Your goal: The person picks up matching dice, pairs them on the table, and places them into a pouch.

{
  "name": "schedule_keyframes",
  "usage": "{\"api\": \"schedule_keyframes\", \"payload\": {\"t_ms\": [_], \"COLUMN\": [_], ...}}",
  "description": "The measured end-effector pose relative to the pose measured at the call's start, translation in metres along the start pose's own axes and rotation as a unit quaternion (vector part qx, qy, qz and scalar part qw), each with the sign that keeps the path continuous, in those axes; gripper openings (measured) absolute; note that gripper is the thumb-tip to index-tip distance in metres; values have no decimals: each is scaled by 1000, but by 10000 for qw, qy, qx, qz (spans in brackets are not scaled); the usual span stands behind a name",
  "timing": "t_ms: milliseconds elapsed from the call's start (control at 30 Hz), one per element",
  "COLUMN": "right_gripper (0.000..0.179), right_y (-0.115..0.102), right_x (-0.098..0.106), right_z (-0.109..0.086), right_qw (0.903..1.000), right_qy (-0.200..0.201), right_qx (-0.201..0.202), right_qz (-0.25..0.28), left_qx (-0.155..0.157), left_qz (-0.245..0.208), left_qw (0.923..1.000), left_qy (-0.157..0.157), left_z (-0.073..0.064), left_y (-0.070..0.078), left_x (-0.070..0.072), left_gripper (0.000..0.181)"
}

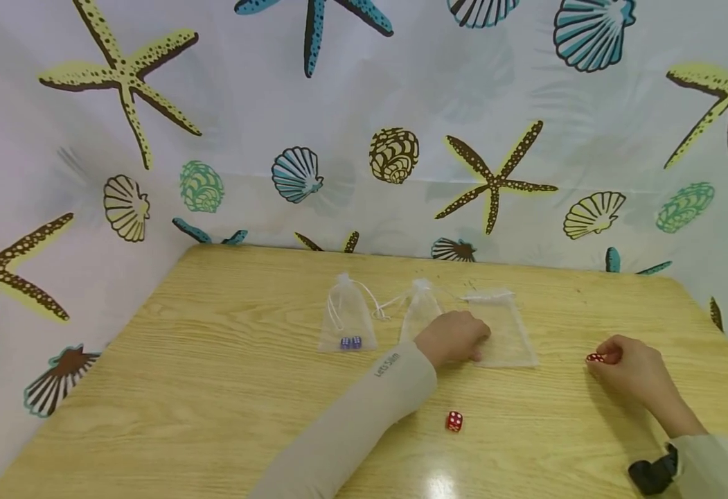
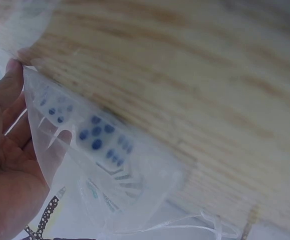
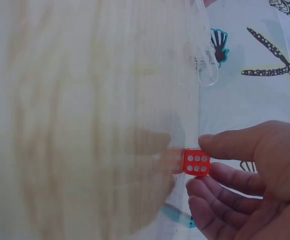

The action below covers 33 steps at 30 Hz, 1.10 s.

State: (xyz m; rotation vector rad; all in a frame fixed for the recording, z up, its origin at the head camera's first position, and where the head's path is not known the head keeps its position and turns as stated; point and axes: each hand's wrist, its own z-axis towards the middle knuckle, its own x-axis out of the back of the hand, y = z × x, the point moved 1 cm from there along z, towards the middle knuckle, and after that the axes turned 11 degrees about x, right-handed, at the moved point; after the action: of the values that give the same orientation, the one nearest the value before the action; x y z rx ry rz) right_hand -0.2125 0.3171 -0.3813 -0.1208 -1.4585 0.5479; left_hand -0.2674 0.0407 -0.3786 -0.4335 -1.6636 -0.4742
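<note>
Left sleeve [image 1: 351, 430], lettered near the cuff, slants up from the bottom edge to the left hand [image 1: 454, 337], its fingers bent over the left side of the right bag [image 1: 507, 333]; whether they pinch it I cannot tell. Partly hidden by that hand, the middle bag [image 1: 418, 315] holds two blue-dotted dice [image 2: 97, 132]. Well apart, the right hand [image 1: 634, 371] reaches in from the lower corner, pinching a red die [image 3: 197, 162] between thumb and fingers, low at the table [image 1: 214, 402]. A second red die [image 1: 454, 421] sits between the arms. The left bag [image 1: 348, 312] holds two blue dice [image 1: 351, 342]. Pale grained wood tops the table; white cloth [image 1: 364, 104] with starfish and shells hangs behind.
</note>
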Motion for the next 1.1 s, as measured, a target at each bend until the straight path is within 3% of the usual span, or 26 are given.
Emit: {"api": "schedule_keyframes", "payload": {"t_ms": [233, 500, 867, 1100], "right_gripper": [26, 31, 21, 16], "right_y": [0, -5, -58, -92], "right_x": [0, 4, 0, -20], "right_z": [2, -3, -10, -16], "right_qw": [9999, 9997, 9978, 9931], "right_qy": [1, -110, -112, -378], "right_qx": [-97, -165, 469, 742], "right_qz": [52, 135, 456, 826], "left_qx": [156, 99, 139, 180], "left_qz": [45, 57, -32, -184], "left_qw": [9999, 9999, 9999, 9997], "left_qy": [6, 6, -41, -26], "left_z": [0, 2, 2, 1], "left_y": [0, 4, -1, 1], "left_x": [3, 1, 0, -1], "left_gripper": [21, 21, 19, 18]}}
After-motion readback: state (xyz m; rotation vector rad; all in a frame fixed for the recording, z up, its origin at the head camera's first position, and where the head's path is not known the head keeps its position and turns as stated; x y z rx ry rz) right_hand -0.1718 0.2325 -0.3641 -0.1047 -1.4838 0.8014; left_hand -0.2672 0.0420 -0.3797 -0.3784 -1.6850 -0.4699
